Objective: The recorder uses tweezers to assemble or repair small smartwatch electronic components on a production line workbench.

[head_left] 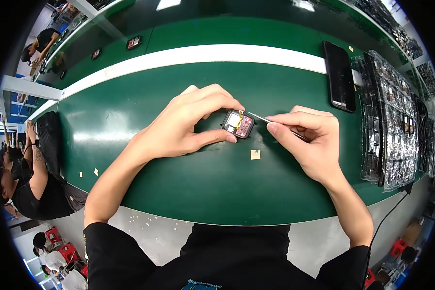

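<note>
The worktop has a smooth green mat with a soft sheen, crossed by a matt white stripe. The small open device shows a black plastic frame, a pink circuit board and shiny metal inside. The tweezers are bright polished metal. The phone is glossy black glass. The stacked trays are clear, glinting plastic.

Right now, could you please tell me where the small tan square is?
In the head view, the small tan square lies loose on the green belt, just below the open device and between the left hand and right hand.
</note>
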The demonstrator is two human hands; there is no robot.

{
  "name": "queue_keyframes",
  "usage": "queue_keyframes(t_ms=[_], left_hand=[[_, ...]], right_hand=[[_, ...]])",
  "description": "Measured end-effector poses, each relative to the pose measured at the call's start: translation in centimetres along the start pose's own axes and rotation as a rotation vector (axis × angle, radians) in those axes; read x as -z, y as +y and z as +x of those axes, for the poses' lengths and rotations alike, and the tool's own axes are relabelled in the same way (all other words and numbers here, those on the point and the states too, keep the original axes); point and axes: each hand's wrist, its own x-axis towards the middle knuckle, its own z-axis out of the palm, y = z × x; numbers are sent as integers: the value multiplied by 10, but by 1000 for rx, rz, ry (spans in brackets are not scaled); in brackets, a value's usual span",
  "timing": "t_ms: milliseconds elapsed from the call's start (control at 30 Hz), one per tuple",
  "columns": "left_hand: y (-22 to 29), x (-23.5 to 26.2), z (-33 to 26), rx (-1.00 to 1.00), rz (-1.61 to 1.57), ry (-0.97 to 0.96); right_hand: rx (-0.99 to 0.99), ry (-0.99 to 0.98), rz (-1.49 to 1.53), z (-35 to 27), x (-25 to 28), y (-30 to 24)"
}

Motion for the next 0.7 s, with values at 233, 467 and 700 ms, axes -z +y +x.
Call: queue_keyframes(t_ms=[233,467,700], left_hand=[[-5,-2,1,4,29,-35],[-6,-4,3,-2,49,-41],[-4,-4,2,-14,75,-17]], right_hand=[[174,-38,-348,4,-3,-2],[218,-52,-374,3,-5,3],[263,-15,-404,2,-6,5]])
